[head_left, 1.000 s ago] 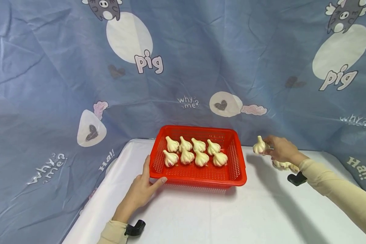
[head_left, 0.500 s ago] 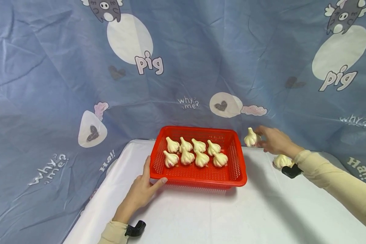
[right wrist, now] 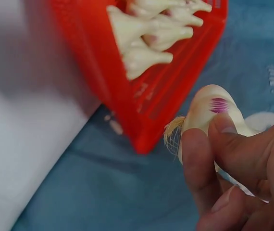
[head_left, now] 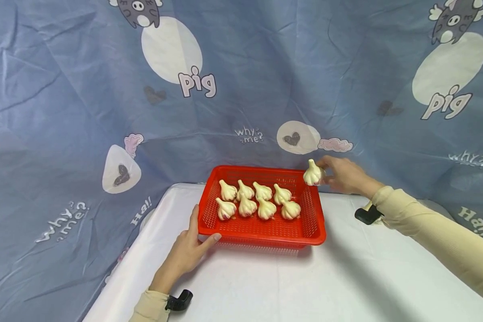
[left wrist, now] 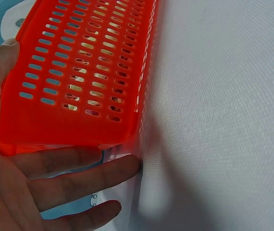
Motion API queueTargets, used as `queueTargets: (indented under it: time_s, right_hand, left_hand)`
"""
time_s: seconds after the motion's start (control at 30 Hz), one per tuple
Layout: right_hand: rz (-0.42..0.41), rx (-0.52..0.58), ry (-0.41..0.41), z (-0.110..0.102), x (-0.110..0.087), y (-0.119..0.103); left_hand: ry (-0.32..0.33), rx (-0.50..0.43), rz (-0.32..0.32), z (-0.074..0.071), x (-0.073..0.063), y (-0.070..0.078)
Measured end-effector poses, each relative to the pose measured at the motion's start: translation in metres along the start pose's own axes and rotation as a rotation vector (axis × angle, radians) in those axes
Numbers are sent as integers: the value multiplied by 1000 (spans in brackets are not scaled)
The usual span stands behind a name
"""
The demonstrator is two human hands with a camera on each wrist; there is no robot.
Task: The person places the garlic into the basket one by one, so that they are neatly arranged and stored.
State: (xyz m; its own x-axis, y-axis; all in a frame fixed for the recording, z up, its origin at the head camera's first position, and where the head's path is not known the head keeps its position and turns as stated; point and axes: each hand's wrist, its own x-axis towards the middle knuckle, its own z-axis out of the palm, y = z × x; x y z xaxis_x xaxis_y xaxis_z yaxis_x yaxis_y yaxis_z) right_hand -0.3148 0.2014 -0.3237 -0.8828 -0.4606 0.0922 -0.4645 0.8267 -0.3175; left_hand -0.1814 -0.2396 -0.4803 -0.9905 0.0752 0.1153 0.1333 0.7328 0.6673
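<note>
In the head view my right hand (head_left: 342,175) pinches a white garlic bulb (head_left: 312,175), neck up, over the back right corner of a red plastic basket (head_left: 261,233). The right wrist view shows thumb and fingertips on the bulb (right wrist: 206,103), its dry roots facing the basket (right wrist: 122,96). Several more garlic bulbs (head_left: 267,209) lie inside in two rows, necks toward the back. My left hand (head_left: 187,250) rests against the basket's front left corner. Its thumb lies at the rim, and the other fingers stretch out straight along the side, as the left wrist view shows.
The basket stands on a white-covered table (head_left: 257,286). Behind it hangs a blue cloth (head_left: 233,112) with pig prints. To the right, another garlic bulb (head_left: 380,221) lies on the table, mostly hidden behind the right wrist and its black camera mount (head_left: 368,215).
My right hand has carried the garlic bulb left and up, from above the table beside the basket to over its right rim. The left hand and the basket have stayed put.
</note>
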Motion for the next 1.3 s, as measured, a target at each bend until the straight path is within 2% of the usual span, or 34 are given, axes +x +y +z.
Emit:
queueTargets:
  time_s: [0.43, 0.7, 0.97, 1.07, 1.17, 1.3]
  right_hand:
    - [-33, 85, -61, 29, 30, -42]
    - [-96, 218, -173, 50, 45, -70]
    - [-216, 289, -274, 77, 59, -95]
    - [-221, 333, -329, 84, 64, -104]
    - [-253, 309, -332, 90, 69, -110]
    - [-247, 316, -349, 102, 72, -113]
  left_hand:
    - [17, 6, 13, -2, 1, 0]
    - [5, 10, -4, -3, 1, 0]
    - [-3, -7, -16, -1, -1, -2]
    - [-1, -14, -13, -1, -2, -2]
    - [5, -10, -7, -1, -1, -2]
    - [8, -4, -2, 1, -1, -2]
